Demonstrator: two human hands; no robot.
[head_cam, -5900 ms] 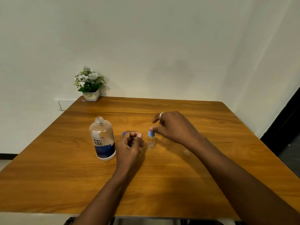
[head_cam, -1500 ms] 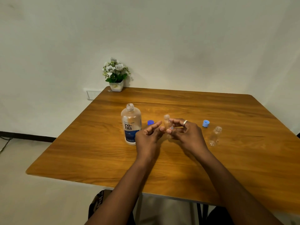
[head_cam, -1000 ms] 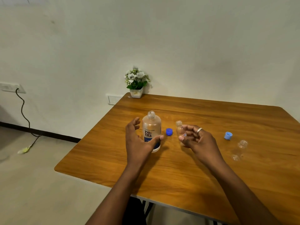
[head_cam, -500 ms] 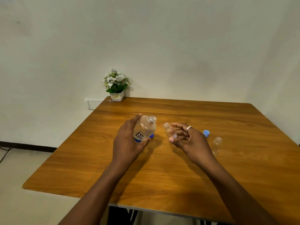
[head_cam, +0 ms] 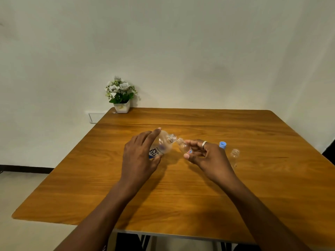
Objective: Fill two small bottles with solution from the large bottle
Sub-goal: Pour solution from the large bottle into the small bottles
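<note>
Plain white walls meet behind a wooden bench (head_cam: 181, 187), with a small potted plant (head_cam: 121, 96) at its far left corner. Over the middle of the bench, the left hand (head_cam: 139, 156) is wrapped around the large bottle (head_cam: 162, 145), which is tipped to the right with its uncapped neck pointing at the first small bottle (head_cam: 184, 146). The right hand (head_cam: 206, 156) pinches that small bottle between thumb and fingers, tilted so its mouth leans left to meet the large neck. The two openings are just beside each other, perhaps touching; no stream can be made out.

To pour well, I judge the large neck should sit right over the small mouth, and the tilt should grow slowly, since the small opening is narrow and a rush would spill onto the bench. Holding the small bottle nearer upright would help it take liquid without overflowing, and the pour should ease off before the brim.

By count: one large bottle, two small bottles, the second small bottle (head_cam: 235, 156) standing open to the right, and one blue cap (head_cam: 223, 144) in view between it and the right hand. One plant, two hands.
</note>
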